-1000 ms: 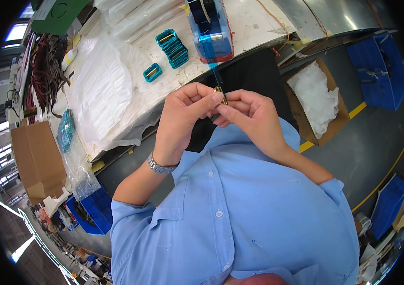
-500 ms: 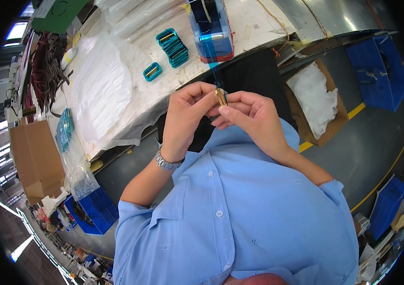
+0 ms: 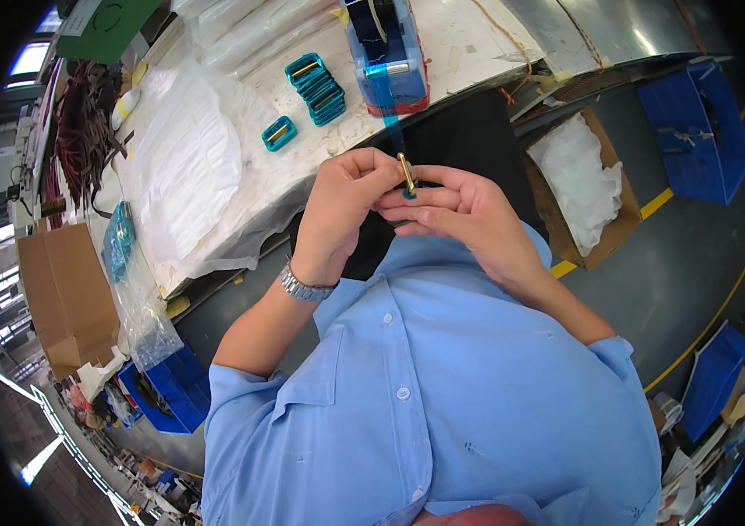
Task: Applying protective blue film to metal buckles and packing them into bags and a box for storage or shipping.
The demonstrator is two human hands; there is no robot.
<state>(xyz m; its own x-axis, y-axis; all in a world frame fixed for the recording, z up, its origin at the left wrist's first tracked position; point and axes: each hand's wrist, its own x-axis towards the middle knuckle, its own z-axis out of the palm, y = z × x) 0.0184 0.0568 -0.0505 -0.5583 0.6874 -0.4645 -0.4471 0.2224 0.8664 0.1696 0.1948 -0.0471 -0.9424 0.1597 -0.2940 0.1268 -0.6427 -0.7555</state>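
A small gold metal buckle point(image 3: 406, 174) is upright between my hands in front of the table edge, with a bit of blue film tape at its lower end. My left hand point(image 3: 346, 200) pinches it from the left with thumb and forefinger. On the other side my right hand point(image 3: 482, 217) has bent fingers against it, its thumb lower down; the exact grip is partly hidden. A strip of blue tape point(image 3: 393, 131) runs from the tape dispenser point(image 3: 412, 86) down to the buckle. Left of the dispenser lie a row of blue-wrapped buckles point(image 3: 318, 92) and a single wrapped buckle point(image 3: 279, 133).
White foam sheet point(image 3: 184, 167) covers the table's left part, near bundled dark red straps point(image 3: 88, 131). A cardboard box with white wrapping point(image 3: 576, 180) stands on the floor at right, with a blue bin point(image 3: 697, 131) beyond. An open carton point(image 3: 70, 294) is at left.
The buckle has turned more upright in my fingers. My right thumb has slid down off it, and a blue tape end now shows at its lower end.
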